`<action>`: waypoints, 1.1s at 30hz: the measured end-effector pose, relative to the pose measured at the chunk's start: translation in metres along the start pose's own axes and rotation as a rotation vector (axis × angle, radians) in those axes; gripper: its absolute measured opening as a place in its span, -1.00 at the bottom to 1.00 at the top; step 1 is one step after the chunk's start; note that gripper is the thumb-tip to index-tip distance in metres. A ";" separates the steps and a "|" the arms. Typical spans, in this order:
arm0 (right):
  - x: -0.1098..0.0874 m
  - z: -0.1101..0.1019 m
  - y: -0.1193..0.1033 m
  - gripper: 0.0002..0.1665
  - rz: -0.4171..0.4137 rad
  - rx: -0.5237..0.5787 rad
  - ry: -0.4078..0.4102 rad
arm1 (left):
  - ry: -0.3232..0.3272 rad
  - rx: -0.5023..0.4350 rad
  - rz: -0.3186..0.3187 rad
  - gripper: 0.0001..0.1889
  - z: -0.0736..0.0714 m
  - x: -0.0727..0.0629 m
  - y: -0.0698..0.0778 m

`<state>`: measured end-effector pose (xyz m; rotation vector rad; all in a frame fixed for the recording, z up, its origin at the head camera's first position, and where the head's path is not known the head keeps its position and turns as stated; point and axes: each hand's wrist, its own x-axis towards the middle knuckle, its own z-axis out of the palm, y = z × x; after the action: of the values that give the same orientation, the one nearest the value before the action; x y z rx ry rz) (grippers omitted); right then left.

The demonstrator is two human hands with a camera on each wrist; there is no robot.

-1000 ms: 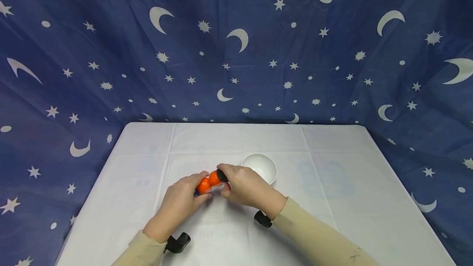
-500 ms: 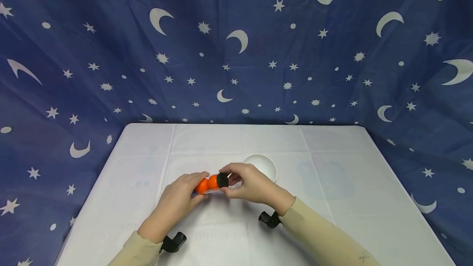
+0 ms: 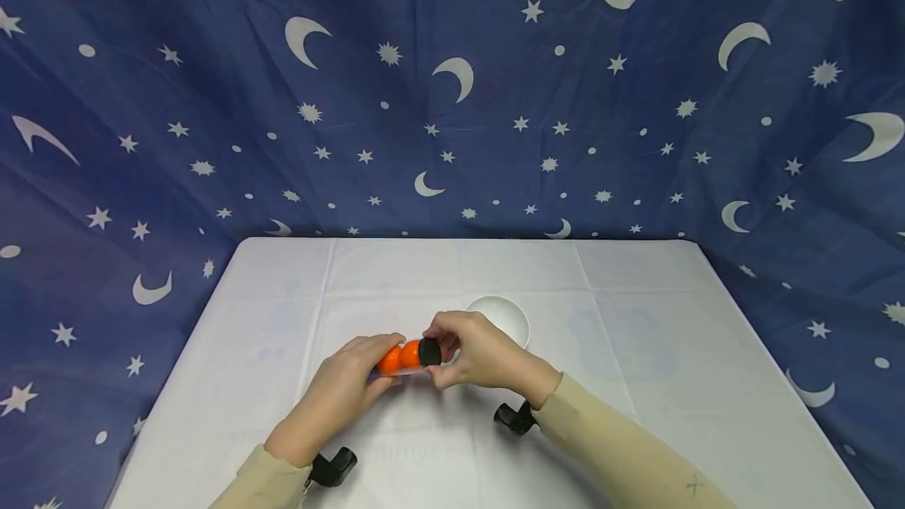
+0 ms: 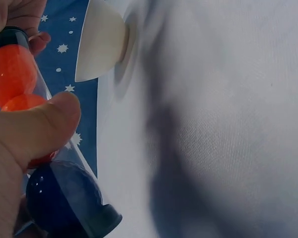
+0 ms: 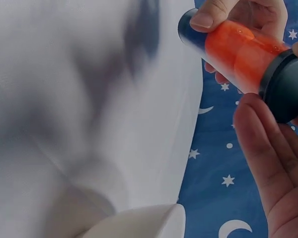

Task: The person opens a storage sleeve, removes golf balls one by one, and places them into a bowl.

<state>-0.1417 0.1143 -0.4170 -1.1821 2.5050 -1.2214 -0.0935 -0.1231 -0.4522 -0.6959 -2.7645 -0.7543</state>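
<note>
My left hand (image 3: 338, 393) grips a clear tube (image 5: 228, 69) that holds orange balls (image 4: 12, 74) and a dark blue ball (image 4: 59, 193). Its thumb lies across the tube in the left wrist view. The tube slants above the white table, with a dark cap (image 3: 429, 352) at its right end and another dark end piece (image 4: 107, 220) at the other. Thumb and fingers of my right hand (image 3: 488, 352) pinch the right-end cap at its edges. Part of the tube's left end is hidden by the left hand in the head view.
A white bowl (image 3: 507, 317) stands on the white-covered table (image 3: 636, 313) just behind the right hand. A blue cloth with moons and stars (image 3: 452, 132) hangs behind and beside the table. Black wrist cameras (image 3: 514, 419) sit below both wrists.
The tube has turned closer to level, and its right-end cap shows more. My right hand has shifted slightly right and changed its finger placement on the cap; my left hand keeps its grip.
</note>
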 end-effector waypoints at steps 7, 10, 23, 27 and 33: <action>0.000 0.001 0.004 -0.63 0.021 0.047 -0.010 | -0.030 -0.023 0.007 -0.38 0.001 0.000 -0.001; -0.001 0.000 0.005 -0.63 0.046 0.115 -0.014 | -0.034 -0.036 -0.003 -0.40 -0.001 0.000 -0.003; -0.009 -0.020 0.012 -0.57 0.154 0.329 0.130 | -0.020 -0.034 -0.113 -0.37 -0.011 0.002 -0.010; -0.016 -0.027 0.014 -0.49 0.206 0.303 0.167 | -0.015 -0.027 -0.115 -0.36 -0.012 0.000 -0.012; -0.028 -0.027 0.030 -0.39 0.212 0.261 0.203 | -0.017 -0.020 -0.110 -0.36 -0.012 -0.002 -0.014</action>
<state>-0.1512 0.1615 -0.4261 -0.7456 2.4283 -1.6150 -0.0981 -0.1404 -0.4485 -0.5602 -2.8335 -0.8019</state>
